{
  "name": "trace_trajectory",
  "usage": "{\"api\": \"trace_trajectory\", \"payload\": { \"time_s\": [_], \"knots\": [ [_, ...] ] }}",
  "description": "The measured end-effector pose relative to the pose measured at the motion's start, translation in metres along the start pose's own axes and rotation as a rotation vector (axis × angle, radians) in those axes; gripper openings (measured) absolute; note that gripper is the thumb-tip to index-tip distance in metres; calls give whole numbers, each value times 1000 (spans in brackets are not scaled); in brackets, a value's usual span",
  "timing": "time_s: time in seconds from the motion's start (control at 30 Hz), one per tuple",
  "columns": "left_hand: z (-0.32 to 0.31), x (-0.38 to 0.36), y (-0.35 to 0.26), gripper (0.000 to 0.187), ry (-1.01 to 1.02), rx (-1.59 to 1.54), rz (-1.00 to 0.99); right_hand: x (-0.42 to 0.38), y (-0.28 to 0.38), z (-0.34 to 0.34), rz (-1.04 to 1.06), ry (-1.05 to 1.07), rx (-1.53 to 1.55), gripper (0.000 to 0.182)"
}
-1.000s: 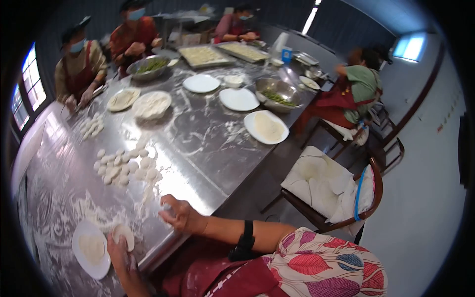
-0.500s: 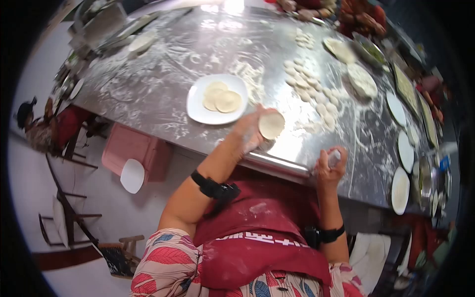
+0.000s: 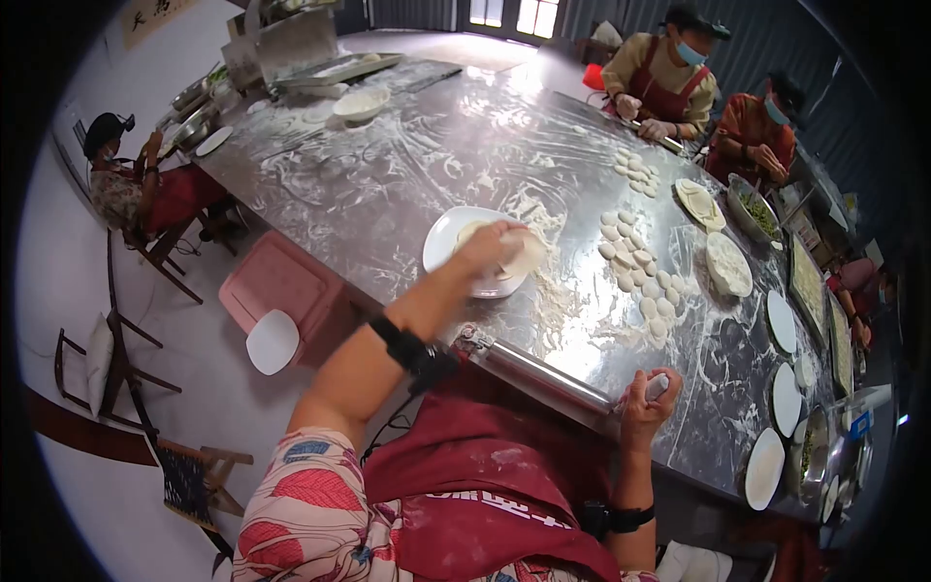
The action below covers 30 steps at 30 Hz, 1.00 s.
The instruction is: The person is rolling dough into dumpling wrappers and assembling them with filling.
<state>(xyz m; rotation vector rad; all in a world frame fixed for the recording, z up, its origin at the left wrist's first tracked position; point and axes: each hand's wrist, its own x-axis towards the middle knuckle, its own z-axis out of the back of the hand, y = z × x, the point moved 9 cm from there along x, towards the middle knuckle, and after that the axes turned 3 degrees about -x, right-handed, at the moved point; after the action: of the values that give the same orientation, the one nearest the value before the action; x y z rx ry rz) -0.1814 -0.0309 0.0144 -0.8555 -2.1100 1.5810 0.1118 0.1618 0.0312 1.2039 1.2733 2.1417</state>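
Over the white square plate, my left hand holds a thin round dough wrapper, slightly blurred. Other wrappers lie on the plate, partly covered by the hand. My right hand is wrapped round the end handle of a metal rolling pin, which lies along the table's near edge. Small dough pieces are spread in a group on the floured metal table, beyond the rolling pin.
Two co-workers stand at the far right side, another person sits at the left. A flour bowl, white oval plates and trays line the right. A pink bin stands below the left edge.
My left hand has carried the wrapper leftward from near the table edge to over the plate. The camera view has tilted up, showing more of the room. My right hand keeps its grip.
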Motion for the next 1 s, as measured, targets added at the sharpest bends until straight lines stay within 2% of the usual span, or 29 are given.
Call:
{"api": "trace_trajectory", "payload": {
  "time_s": [0.07, 0.13, 0.2, 0.27, 0.3, 0.33, 0.4, 0.53, 0.7, 1.0],
  "knots": [
    [66, 37, 16, 27, -170, 22, 44, -4, 0, 4, -22, 7, 1, 19],
    [81, 14, -14, 31, -305, 151, 12, -2, 4, 2, -34, 16, 5, 19],
    [68, -6, -37, 29, -407, 646, -248, -5, 4, 1, -44, -16, -28, 20],
    [32, -13, -17, 26, -275, 872, -321, -2, 9, 11, 20, -80, -87, 23],
    [-5, -41, -27, 22, -270, 877, -603, -1, 9, 11, 85, -97, -124, 25],
    [-28, -51, -12, 20, -193, 852, -548, -1, 8, 11, 140, -110, -164, 27],
    [-77, -79, 4, 19, -62, 848, -450, 2, -7, 8, 105, -92, -192, 29],
    [-126, -96, 11, 15, 18, 1027, -571, 6, 16, 8, 89, -115, -218, 29],
    [-117, -80, 16, 30, -35, 1132, -417, 7, 13, 7, 52, -123, -160, 25],
    [-120, -77, 19, 31, -44, 1194, -352, 1, 16, 8, 242, -176, -301, 29]
  ]
}}
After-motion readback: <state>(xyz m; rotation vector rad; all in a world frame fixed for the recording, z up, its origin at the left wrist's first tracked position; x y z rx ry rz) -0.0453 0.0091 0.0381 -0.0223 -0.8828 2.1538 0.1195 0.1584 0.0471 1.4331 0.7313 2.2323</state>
